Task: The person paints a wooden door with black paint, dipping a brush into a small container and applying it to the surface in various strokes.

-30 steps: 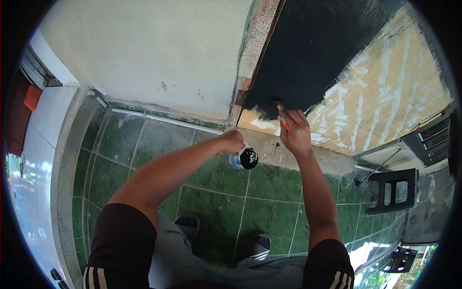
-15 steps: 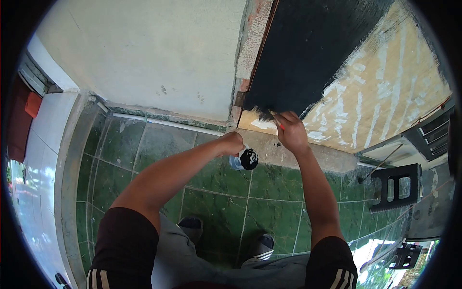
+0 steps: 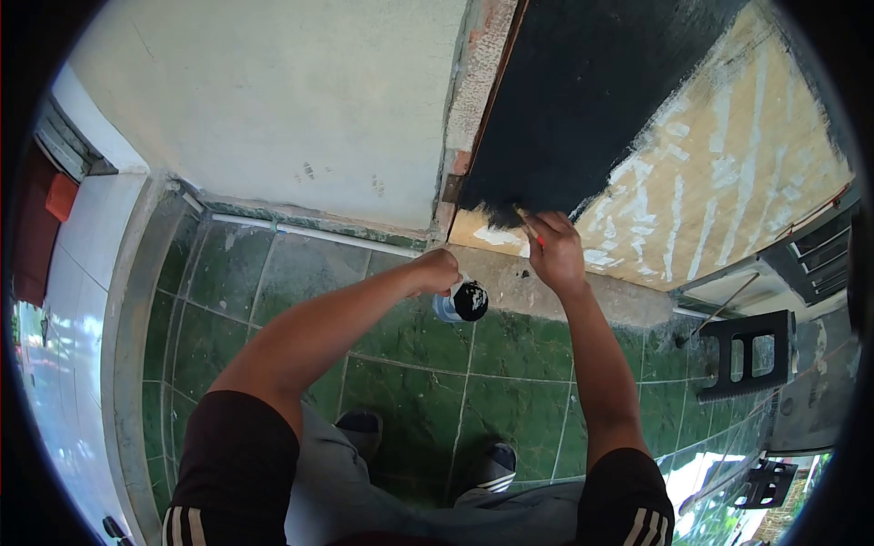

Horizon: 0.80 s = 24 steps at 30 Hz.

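My right hand [image 3: 555, 250] is closed around a paintbrush [image 3: 525, 221], whose bristle end meets the lower edge of the black paint on a board [image 3: 583, 100]. Black covers the board's upper left; its right part is bare tan with white streaks. A cup of black paint [image 3: 471, 301] hangs from my left hand [image 3: 435, 272], which is closed on its white handle. The cup is held over the floor, below and left of the brush. My fingers partly hide the handle and the brush's grip.
Green tiles [image 3: 410, 400] cover the floor, with my feet on them. A white pipe [image 3: 337, 240] runs along the foot of the pale wall [image 3: 273, 109]. On the right are a black plastic stool [image 3: 748, 355] and a thin stick [image 3: 731, 300].
My right hand and the paintbrush have shifted slightly to the right along the paint's lower edge. My left hand and the cup have hardly moved.
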Each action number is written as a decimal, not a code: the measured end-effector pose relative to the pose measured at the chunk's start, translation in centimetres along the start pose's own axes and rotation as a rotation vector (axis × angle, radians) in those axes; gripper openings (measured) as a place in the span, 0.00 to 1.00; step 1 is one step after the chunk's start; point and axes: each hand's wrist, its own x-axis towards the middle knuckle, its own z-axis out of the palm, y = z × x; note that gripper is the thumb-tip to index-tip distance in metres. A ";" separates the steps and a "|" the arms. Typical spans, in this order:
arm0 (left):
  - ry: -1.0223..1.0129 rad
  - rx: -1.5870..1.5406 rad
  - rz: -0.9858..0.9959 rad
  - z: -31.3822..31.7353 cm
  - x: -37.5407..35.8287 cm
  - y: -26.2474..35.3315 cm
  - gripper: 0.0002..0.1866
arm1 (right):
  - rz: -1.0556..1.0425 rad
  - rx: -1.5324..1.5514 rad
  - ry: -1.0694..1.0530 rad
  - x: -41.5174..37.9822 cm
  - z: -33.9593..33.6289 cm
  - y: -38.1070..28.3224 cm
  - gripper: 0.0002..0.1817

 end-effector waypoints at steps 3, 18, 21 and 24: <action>0.026 -0.027 0.009 -0.3 0.1 0.4 0.12 | -0.013 -0.028 0.182 0.9 -1.7 -1.0 0.11; 0.036 0.019 0.003 -0.3 0.5 -0.2 0.12 | -0.061 -0.016 -0.010 1.0 -0.6 -0.7 0.09; 0.059 -0.046 0.011 -0.4 0.1 0.1 0.12 | -0.068 -0.058 0.145 0.7 -2.2 -1.9 0.10; 0.080 -0.071 0.020 -0.6 -0.4 0.5 0.12 | -0.019 0.055 -0.042 -0.6 -1.7 -2.9 0.10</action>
